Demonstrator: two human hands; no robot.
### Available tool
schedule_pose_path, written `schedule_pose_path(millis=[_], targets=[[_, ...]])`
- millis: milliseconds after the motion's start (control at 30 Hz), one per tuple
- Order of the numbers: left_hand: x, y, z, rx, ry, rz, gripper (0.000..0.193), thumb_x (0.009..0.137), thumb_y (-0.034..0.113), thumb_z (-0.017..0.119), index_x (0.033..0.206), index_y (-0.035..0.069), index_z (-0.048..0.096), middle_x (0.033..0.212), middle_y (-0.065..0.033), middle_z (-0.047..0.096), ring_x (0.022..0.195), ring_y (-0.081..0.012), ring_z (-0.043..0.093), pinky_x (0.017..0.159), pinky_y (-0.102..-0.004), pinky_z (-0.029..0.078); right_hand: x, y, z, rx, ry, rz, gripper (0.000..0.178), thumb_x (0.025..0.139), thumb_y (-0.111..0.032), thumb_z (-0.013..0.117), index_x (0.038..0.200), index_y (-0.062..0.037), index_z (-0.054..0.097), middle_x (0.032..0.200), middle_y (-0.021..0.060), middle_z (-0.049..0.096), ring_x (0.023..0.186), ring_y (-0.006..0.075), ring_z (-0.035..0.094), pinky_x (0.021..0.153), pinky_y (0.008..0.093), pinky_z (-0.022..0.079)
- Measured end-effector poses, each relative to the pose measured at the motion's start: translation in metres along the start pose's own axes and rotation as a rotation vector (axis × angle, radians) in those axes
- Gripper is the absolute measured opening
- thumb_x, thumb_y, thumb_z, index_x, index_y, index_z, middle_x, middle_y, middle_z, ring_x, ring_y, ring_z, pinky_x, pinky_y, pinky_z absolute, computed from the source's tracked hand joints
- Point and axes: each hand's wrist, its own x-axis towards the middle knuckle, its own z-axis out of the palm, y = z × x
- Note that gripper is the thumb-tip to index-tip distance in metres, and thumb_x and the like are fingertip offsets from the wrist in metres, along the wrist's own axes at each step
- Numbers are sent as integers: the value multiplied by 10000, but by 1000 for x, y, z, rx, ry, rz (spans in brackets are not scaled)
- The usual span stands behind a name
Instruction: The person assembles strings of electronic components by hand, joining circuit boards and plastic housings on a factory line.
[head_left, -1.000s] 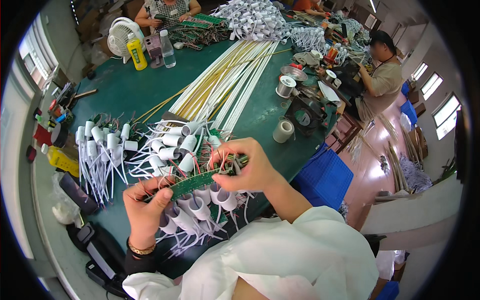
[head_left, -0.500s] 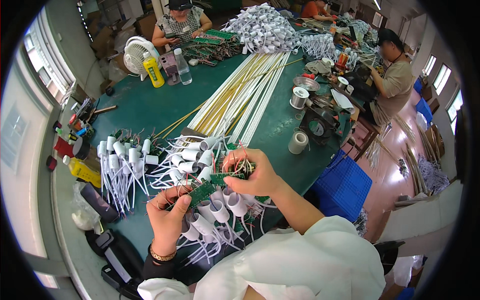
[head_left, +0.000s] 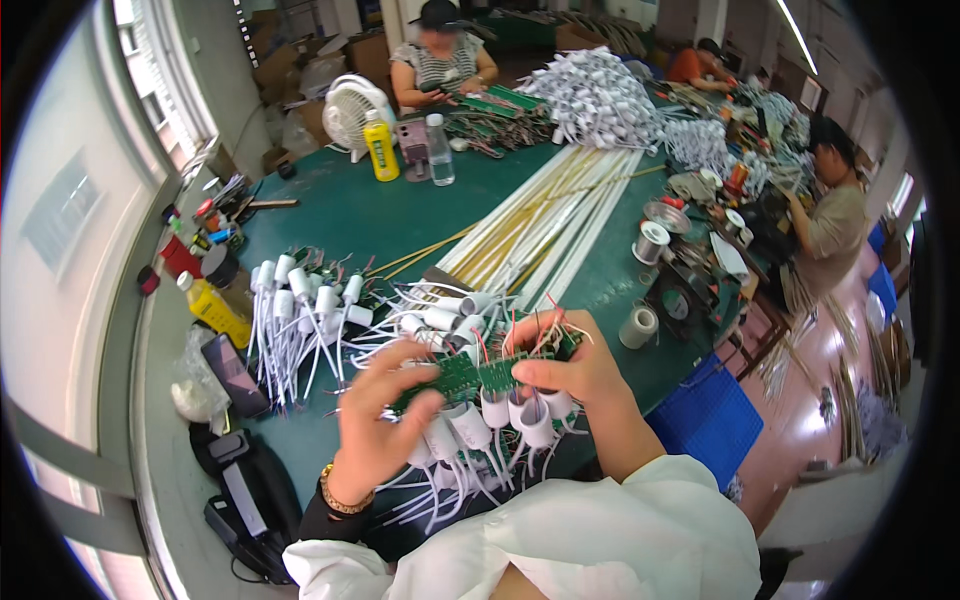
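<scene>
From here I have the boards [head_left: 496, 376] up over the near side of the counter [head_left: 340, 212], above a cluster of white tubes [head_left: 470, 426]. My right hand [head_left: 575, 365] has its grip pinched on their right end, thumb flat on the green face, fingers behind, with loose wires [head_left: 556, 340] bunched at that hand. My left hand [head_left: 385, 402] is around the other end, fingers and thumb seemingly parted; it is too blurred for me to tell whether that grip presses on anything. A seam crosses the boards, and I cannot make out whether the two parts are joined or merely meet there.

To do this well, I judge the right pinch should carry the load, bearing on bare face and edges rather than on the wires, since a tug could strain their ends. I would settle the left grip close to the seam before bending or sliding anything, comb the wires clear of the thumb, and hold the boards high enough not to snag the cords [head_left: 465, 478].
</scene>
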Motion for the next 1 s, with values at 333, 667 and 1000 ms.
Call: schedule_pose_path(millis=[333,667,1000], targets=[[-13,26,14,-782,341,-121,705,969,467,320,1396,-83,209,1268,-148,485,1161,-203,477,998,-334,352,41,-15,98,-300,-298,-106,187,741,-61,685,897,14,616,742,32,604,656,76,577,559,247,450],[-3,14,21,-755,600,-84,545,993,287,387,1390,-68,273,1145,-119,548,978,-113,529,860,-232,422,48,0,109,-663,-40,-470,179,739,-94,686,868,5,612,681,30,570,591,53,496,534,232,411],[39,2,63,-835,206,-35,751,948,517,318,1412,-34,107,1372,-196,293,1253,-257,363,1029,-351,299,32,-6,39,73,-70,-20,263,763,-88,718,977,-12,585,859,-11,603,763,35,537,672,228,466]])
